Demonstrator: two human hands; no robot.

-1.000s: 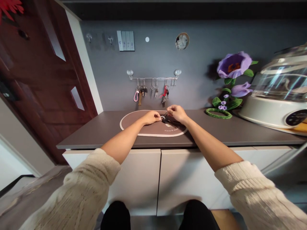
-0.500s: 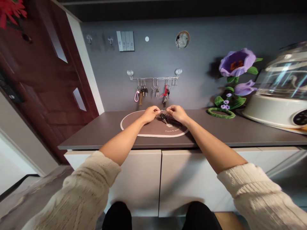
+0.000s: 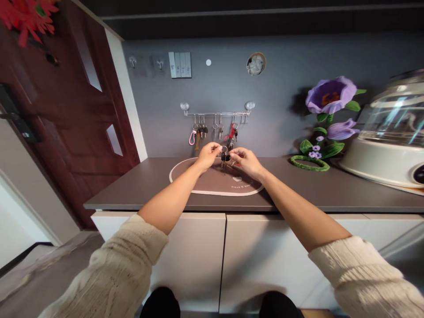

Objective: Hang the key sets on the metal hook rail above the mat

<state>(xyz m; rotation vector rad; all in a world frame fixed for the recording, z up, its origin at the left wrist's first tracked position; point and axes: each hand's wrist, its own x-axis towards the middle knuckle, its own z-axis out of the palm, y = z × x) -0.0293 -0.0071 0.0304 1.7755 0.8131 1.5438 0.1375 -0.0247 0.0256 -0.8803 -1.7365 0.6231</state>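
Observation:
A bunch of keys (image 3: pixel 225 156) on a metal ring hangs in the air between my two hands, above the oval brown mat (image 3: pixel 212 182) on the counter. My left hand (image 3: pixel 208 155) pinches the ring from the left. From the right, my right hand (image 3: pixel 243 159) pinches the keys with its fingertips. Just behind them on the grey wall is a rail of hooks (image 3: pixel 217 114) with several other key bunches hanging from it, one with a pink clip (image 3: pixel 192 138) and one with a red strap (image 3: pixel 232 131).
A purple fabric flower (image 3: pixel 326 119) stands on the grey counter (image 3: pixel 139 185) at the right, next to a large white appliance with a clear lid (image 3: pixel 391 137). A dark wooden door (image 3: pixel 62 115) is at the left. White cabinet doors (image 3: pixel 265 256) lie under the counter.
Both hands lifted the key bunch off the mat and raised it toward the hook rail. The keys now hang free instead of lying on the mat.

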